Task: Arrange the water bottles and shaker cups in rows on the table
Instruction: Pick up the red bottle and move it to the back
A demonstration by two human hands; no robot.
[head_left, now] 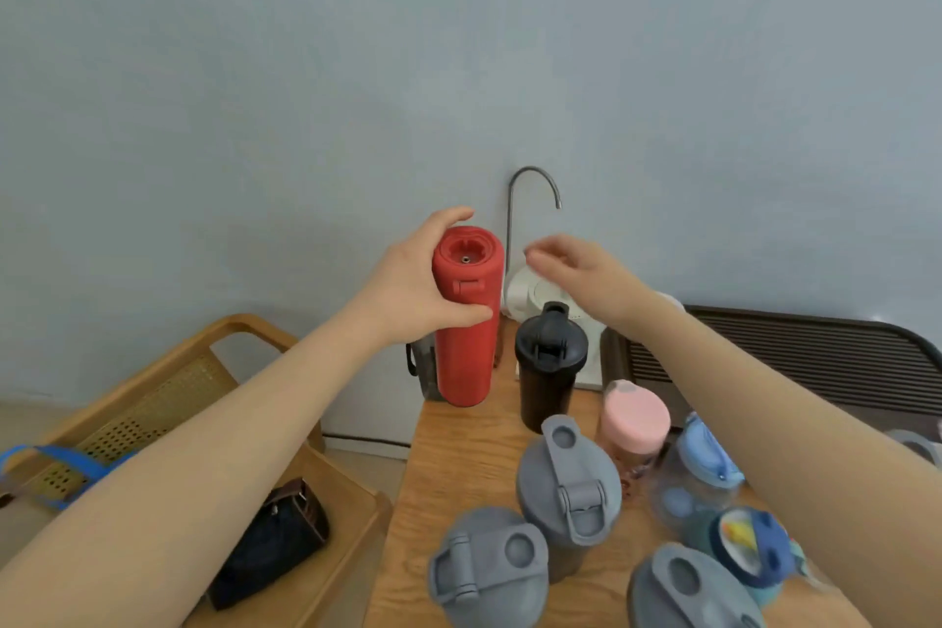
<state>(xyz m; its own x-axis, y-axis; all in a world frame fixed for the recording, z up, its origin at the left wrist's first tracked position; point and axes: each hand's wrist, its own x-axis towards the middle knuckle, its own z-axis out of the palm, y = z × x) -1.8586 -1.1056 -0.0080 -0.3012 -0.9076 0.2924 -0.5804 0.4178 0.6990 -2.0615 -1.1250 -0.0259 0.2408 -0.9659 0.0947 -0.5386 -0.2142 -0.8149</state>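
My left hand (415,283) grips a tall red bottle (466,357) near its top, over the far left corner of the wooden table (459,464). Whether its base rests on the table I cannot tell. My right hand (581,278) hovers open above a black shaker cup (548,370) that stands upright to the right of the red bottle. Nearer to me stand a pink-lidded bottle (634,418), three grey-lidded shakers (571,490) (489,571) (693,592), a clear blue bottle (703,469) and a teal bottle with a dark blue lid (754,551).
A white water dispenser (532,293) with a curved metal spout (535,179) stands at the wall behind the black shaker. A dark slatted tray (764,362) lies to the right. Left of the table is a wooden rattan cart (153,403) holding a dark bag (275,541).
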